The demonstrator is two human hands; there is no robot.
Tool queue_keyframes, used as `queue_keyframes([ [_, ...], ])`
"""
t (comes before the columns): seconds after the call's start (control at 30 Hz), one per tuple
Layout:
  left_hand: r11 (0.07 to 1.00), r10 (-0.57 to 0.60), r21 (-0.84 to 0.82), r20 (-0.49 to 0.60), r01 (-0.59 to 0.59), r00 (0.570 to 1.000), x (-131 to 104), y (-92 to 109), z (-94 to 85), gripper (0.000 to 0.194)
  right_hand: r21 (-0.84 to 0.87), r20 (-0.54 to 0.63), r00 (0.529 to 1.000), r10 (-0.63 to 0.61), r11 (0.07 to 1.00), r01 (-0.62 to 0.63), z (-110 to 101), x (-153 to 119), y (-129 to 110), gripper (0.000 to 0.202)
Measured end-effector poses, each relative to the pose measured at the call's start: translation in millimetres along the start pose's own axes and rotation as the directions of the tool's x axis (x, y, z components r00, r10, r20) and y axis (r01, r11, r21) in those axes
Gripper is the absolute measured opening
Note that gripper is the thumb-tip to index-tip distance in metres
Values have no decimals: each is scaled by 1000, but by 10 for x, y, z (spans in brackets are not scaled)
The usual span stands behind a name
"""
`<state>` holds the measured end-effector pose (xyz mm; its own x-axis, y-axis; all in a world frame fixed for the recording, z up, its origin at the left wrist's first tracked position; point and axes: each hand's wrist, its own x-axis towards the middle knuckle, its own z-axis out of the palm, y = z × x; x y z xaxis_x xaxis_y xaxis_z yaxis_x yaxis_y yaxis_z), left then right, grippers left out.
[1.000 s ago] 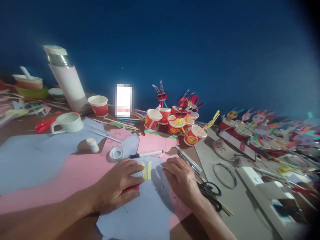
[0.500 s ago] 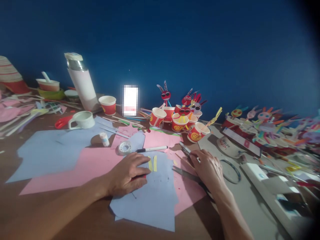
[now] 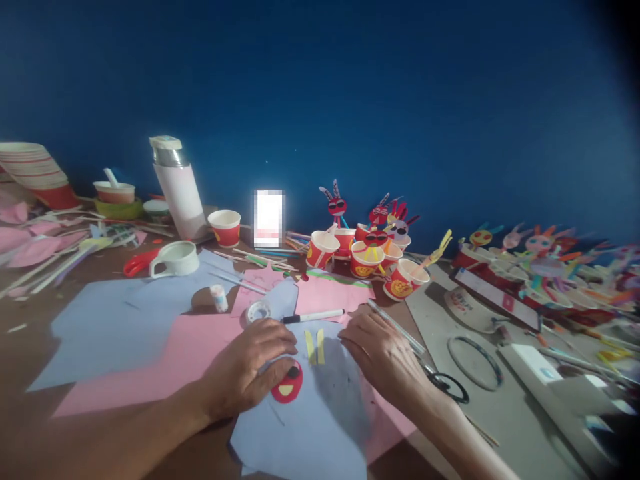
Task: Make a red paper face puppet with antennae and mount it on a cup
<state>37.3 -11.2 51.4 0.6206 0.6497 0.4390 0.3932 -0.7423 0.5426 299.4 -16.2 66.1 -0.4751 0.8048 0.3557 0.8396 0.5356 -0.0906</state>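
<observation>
My left hand point(image 3: 253, 365) lies on a sheet of blue paper point(image 3: 300, 433), fingers extended and thumb apart. Its thumb rests on the edge of a red paper face point(image 3: 289, 390), which has a dark eye and a yellow mouth. Two yellow paper strips point(image 3: 315, 347) lie side by side between my hands. My right hand point(image 3: 380, 343) is low over the blue paper, to the right of the strips, its fingers stretched out and nothing visible in them. Scissors with a black handle point(image 3: 453, 387) lie beside my right wrist, partly hidden by it.
A marker point(image 3: 314, 316), a tape roll point(image 3: 259, 311) and a small white bottle point(image 3: 219, 298) lie beyond my hands. Paper cups point(image 3: 367, 259) with paper figures stand behind. A white flask point(image 3: 180, 197) and a mug point(image 3: 176, 259) are at left, a phone point(image 3: 497, 298) at right.
My right hand has moved left from beside the scissors to over the blue paper. My left hand has uncovered more of the red face. The view has shifted slightly.
</observation>
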Motion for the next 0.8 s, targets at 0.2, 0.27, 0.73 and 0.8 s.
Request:
queue_keyframes([
  [0.2, 997, -74, 6, -79, 74, 994, 17, -42, -33, 18, -90, 50, 998, -38, 995, 42, 237, 416, 8, 12],
  [0.27, 996, -91, -18, -101, 90, 991, 8, -53, -22, 18, -78, 48, 998, -47, 996, 51, 335, 445, 72, 13],
  [0.73, 938, -343, -15, -165, 346, 925, -73, -14, -60, 40, 328, -79, 984, -157, 928, 175, 152, 240, -67, 18],
  [0.8, 935, -356, -21, -62, 355, 932, -83, -14, -63, 27, 487, -36, 996, -85, 869, 92, 115, 160, -113, 17],
])
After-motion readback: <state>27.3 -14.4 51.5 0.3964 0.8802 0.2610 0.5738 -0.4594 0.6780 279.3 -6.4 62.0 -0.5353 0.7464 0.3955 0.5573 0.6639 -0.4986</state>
